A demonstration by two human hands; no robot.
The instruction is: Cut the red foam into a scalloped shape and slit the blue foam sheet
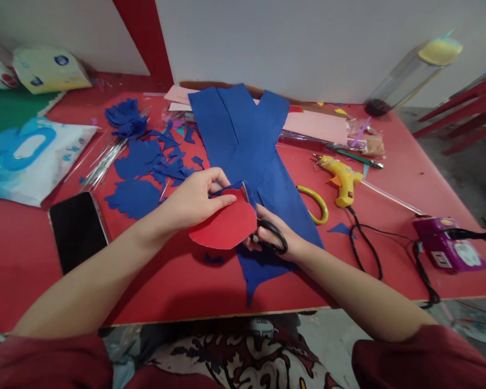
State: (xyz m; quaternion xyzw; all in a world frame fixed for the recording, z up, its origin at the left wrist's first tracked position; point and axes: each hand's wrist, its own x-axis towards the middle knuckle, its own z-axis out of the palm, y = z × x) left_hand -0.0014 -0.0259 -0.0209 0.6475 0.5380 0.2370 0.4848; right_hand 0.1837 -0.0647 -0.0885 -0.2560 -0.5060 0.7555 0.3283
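Between thumb and fingers, my left hand pinches a red paper template with a rounded edge, a blue sheet showing behind it. My right hand is closed on black-handled scissors, whose blades reach up along the template's right edge. Large blue sheets lie crossed on the table under and beyond my hands. To the left are cut blue petal shapes, blue scraps and a blue flower beside a bundle of wires.
A yellow glue gun lies right, its cord near a purple power box. A yellow ring-shaped handle lies beside the sheets. A black phone and a wipes pack lie left. A clear bottle leans against the wall.
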